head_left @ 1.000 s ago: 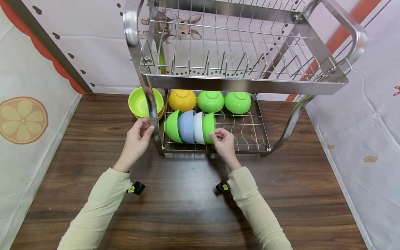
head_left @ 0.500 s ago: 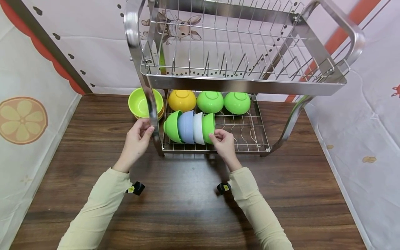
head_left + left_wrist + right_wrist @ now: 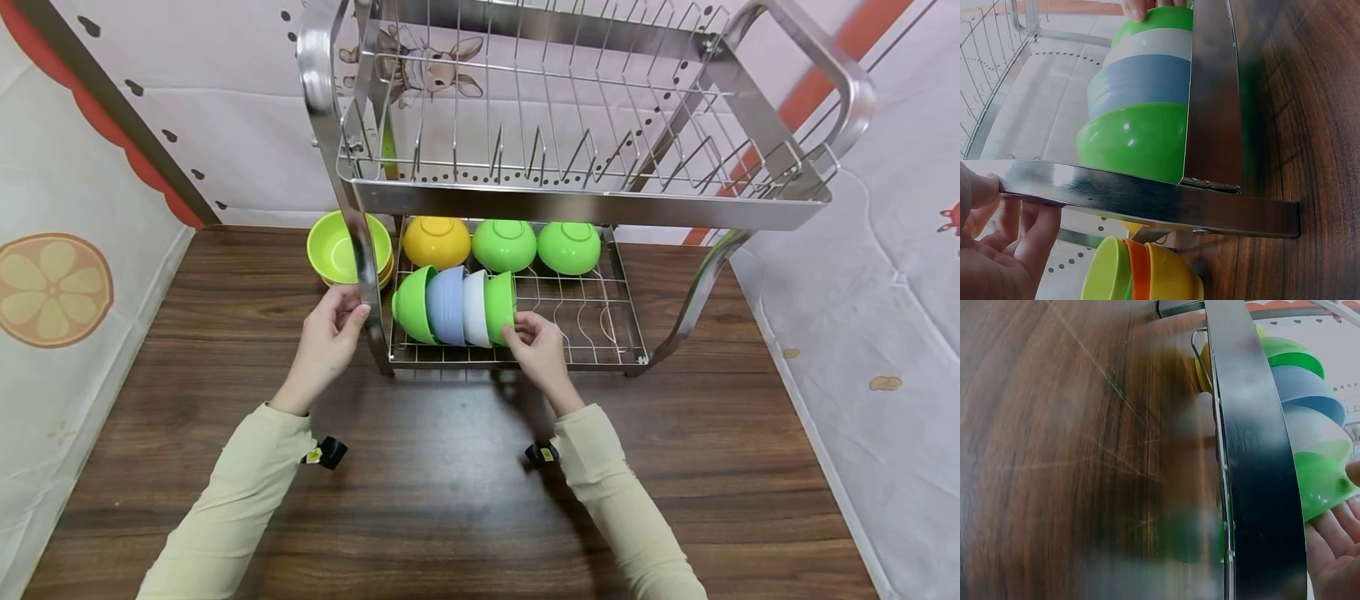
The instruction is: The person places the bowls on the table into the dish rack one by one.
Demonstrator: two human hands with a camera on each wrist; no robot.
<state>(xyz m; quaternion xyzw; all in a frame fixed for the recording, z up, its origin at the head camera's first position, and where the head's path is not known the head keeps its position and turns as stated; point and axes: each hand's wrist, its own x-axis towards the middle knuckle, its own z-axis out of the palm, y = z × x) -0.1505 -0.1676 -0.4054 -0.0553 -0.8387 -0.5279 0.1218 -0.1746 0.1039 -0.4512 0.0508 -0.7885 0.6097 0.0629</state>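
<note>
Brown tabletop [image 3: 450, 533], green bowl [image 3: 499, 304], illegible yellow label [image 3: 313, 456]

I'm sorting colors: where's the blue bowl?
In the head view, the blue bowl sits front left on the lower rack, between a green bowl and the white bowl.

Pale glare spots the tabletop [image 3: 457, 425]; the wrist views look dimmer.

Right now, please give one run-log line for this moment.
left grip: holds rack post | right grip: holds front row's right-end green bowl | leftward: white bowl, blue bowl, second green bowl
</note>
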